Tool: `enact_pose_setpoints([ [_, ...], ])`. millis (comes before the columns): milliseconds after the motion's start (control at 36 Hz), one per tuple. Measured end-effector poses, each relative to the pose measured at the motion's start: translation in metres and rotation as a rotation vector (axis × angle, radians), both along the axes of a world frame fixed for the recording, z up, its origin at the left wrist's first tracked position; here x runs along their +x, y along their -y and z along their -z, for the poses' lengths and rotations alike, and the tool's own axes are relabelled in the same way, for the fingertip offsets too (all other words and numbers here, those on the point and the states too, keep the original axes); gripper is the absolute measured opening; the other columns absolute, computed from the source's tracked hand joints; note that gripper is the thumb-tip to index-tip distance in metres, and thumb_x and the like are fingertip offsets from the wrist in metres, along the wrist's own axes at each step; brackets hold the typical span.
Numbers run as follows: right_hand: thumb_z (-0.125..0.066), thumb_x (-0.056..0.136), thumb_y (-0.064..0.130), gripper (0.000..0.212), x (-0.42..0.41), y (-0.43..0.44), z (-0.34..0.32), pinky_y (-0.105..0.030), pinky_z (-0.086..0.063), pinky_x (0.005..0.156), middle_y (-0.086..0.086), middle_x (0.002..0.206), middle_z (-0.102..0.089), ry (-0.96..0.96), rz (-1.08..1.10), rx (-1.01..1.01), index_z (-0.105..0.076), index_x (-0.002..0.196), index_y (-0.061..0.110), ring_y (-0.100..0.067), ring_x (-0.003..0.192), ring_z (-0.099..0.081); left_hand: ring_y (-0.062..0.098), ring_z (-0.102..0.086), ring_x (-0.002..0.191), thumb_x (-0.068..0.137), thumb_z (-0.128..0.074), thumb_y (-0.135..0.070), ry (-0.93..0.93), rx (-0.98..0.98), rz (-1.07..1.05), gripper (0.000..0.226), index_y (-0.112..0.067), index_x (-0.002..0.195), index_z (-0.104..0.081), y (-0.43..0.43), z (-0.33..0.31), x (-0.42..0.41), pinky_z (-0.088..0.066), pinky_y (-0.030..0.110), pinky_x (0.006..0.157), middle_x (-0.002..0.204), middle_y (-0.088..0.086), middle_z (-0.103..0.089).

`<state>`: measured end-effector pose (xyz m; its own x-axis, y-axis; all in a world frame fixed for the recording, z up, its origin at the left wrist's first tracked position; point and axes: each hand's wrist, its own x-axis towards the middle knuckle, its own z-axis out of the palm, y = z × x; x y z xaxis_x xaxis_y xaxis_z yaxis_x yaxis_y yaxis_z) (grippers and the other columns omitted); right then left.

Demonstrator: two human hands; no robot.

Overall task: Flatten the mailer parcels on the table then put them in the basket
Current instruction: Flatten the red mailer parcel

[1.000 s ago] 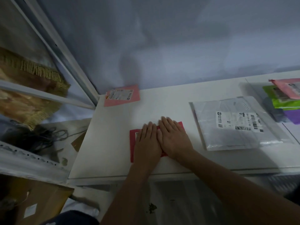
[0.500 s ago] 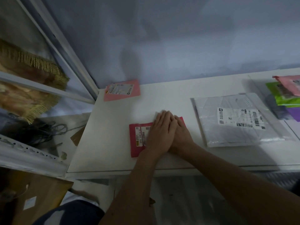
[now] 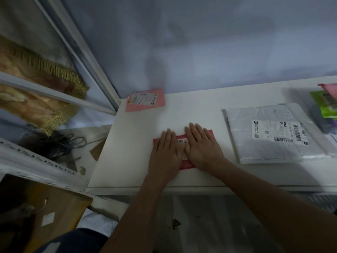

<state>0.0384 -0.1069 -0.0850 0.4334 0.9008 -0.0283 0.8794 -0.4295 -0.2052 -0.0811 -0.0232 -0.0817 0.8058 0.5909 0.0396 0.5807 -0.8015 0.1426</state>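
A red mailer (image 3: 187, 165) lies near the front of the white surface (image 3: 131, 154). The left grip (image 3: 166, 156) and right grip (image 3: 201, 148), both bare hands, press on it side by side, fingers straight and flat, holding nothing. A pink mailer (image 3: 145, 100) sits at the back corner. A grey mailer (image 3: 273, 136) lies to the right. The dim pile (image 3: 326, 106) past it may be more parcels.

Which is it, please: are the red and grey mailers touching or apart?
Apart: the head view shows bare white table between the red mailer and the grey mailer.
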Motion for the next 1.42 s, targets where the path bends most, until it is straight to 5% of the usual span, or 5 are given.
enact_pose_setpoints([
  [389, 0.013, 0.093, 0.053, 0.074, -0.009, -0.005, -0.015, -0.04, 0.0, 0.122, -0.007, 0.161, 0.006, -0.012, -0.068, 0.07, 0.002, 0.154, 0.012, -0.021, 0.148, 0.011, 0.022, -0.009, 0.148, 0.093, 0.005, -0.046, -0.046, 0.043, -0.126, 0.073, -0.008, 0.152, -0.014, -0.009, 0.002, -0.017, -0.002, 0.035, 0.118, 0.159, 0.01, -0.014],
  [528, 0.007, 0.092, 0.055, 0.077, -0.047, -0.027, -0.022, -0.039, -0.001, 0.122, -0.007, 0.162, 0.001, -0.15, -0.239, 0.125, -0.004, 0.154, 0.011, -0.017, 0.149, 0.008, 0.019, 0.009, 0.148, 0.093, -0.033, -0.059, -0.14, 0.089, -0.056, 0.083, -0.017, 0.153, 0.007, -0.012, 0.005, -0.021, 0.009, 0.034, 0.118, 0.16, 0.002, 0.011],
  [806, 0.002, 0.1, 0.05, 0.066, -0.013, -0.006, -0.012, -0.038, 0.003, 0.122, -0.008, 0.161, 0.006, -0.055, -0.221, -0.037, 0.002, 0.153, 0.011, -0.017, 0.148, 0.011, 0.023, -0.006, 0.148, 0.084, 0.012, -0.049, -0.11, 0.049, -0.125, 0.082, -0.008, 0.152, -0.01, -0.008, 0.0, -0.015, -0.005, 0.038, 0.119, 0.16, 0.01, -0.009],
  [1250, -0.007, 0.1, 0.05, 0.066, 0.029, 0.022, -0.003, -0.036, 0.0, 0.121, -0.009, 0.162, -0.001, -0.019, -0.028, -0.012, -0.002, 0.154, 0.012, -0.02, 0.149, 0.003, 0.026, 0.0, 0.148, 0.101, -0.009, -0.044, -0.119, 0.016, -0.209, 0.062, -0.009, 0.152, -0.012, -0.002, -0.007, -0.001, 0.002, 0.046, 0.12, 0.16, 0.011, -0.007],
  [1417, -0.026, 0.099, 0.052, 0.073, 0.032, 0.025, -0.001, -0.038, 0.002, 0.122, -0.004, 0.161, 0.01, 0.031, -0.083, -0.053, 0.004, 0.154, 0.014, -0.019, 0.149, 0.009, 0.025, -0.008, 0.148, 0.096, -0.001, -0.045, 0.1, 0.084, 0.072, 0.07, -0.008, 0.148, -0.028, 0.045, -0.033, 0.048, -0.005, 0.041, 0.12, 0.158, 0.011, -0.02],
])
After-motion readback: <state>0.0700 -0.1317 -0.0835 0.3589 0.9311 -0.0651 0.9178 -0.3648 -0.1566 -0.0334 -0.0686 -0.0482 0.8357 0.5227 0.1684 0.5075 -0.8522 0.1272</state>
